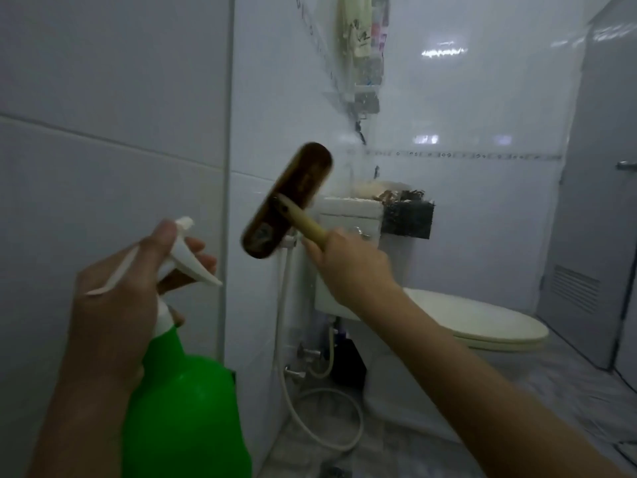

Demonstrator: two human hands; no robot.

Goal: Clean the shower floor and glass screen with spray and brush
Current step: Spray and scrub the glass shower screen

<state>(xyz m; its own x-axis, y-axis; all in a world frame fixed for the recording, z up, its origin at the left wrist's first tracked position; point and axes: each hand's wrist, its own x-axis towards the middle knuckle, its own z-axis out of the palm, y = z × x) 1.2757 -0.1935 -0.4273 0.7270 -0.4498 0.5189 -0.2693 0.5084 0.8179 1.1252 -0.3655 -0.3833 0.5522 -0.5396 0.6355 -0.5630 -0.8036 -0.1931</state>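
glass-scrubbing step, by the look. right hand (348,260) curled round brush (286,201) handle, head at centre, seemingly on glass (465,208). left hand (113,291) grips spray (186,408) at 7 o'clock. next: firm overlapping strokes.

No legible txt anywhere. Dark brown oblong scrub brush (286,201) had a small pale mark near the lower end of its back, too blurred to read. Cream hanging cloth (355,29) at top carried dark print, and the coloured packets (379,32) beside it some too, both unreadable.
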